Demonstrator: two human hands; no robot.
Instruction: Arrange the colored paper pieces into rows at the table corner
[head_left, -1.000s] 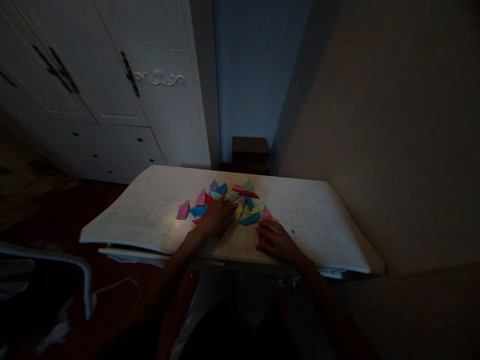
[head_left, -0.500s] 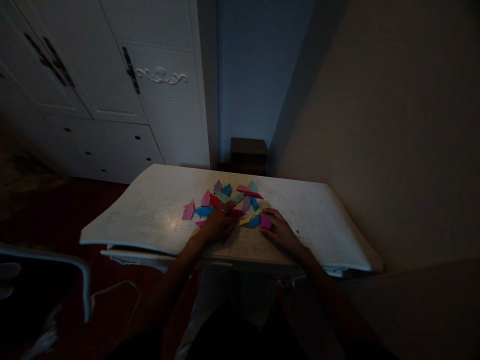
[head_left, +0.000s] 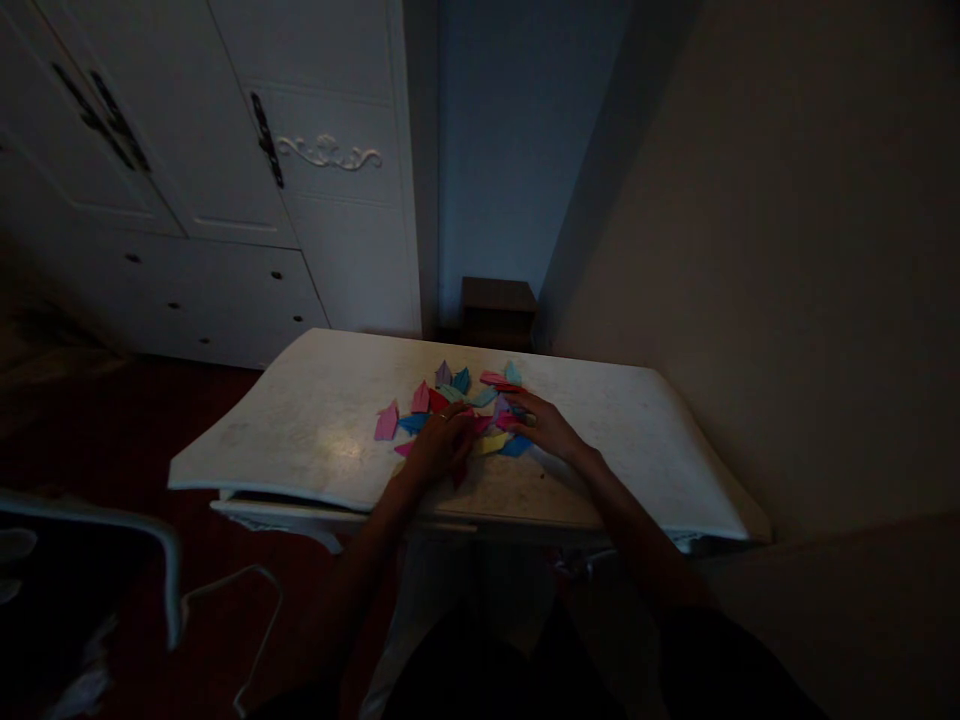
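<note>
Our right hand (head_left: 546,424) arches, half-curled, over folded papers (head_left: 386,421)
It sits right of the yellow paper (head_left: 493,443), grip unclear; left of that, our left hand (head_left: 441,442) curls, grip hidden

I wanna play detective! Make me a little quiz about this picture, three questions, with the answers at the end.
1. Pick one: what colour is the piece farthest left on the table?
a) green
b) pink
c) yellow

2. True or false: the yellow piece lies between the left hand and the right hand.

3. Fill the gap: beyond the table, on the ____ side of the picture, stands a white cupboard with dark handles.

Key: 1. b; 2. true; 3. left
</note>
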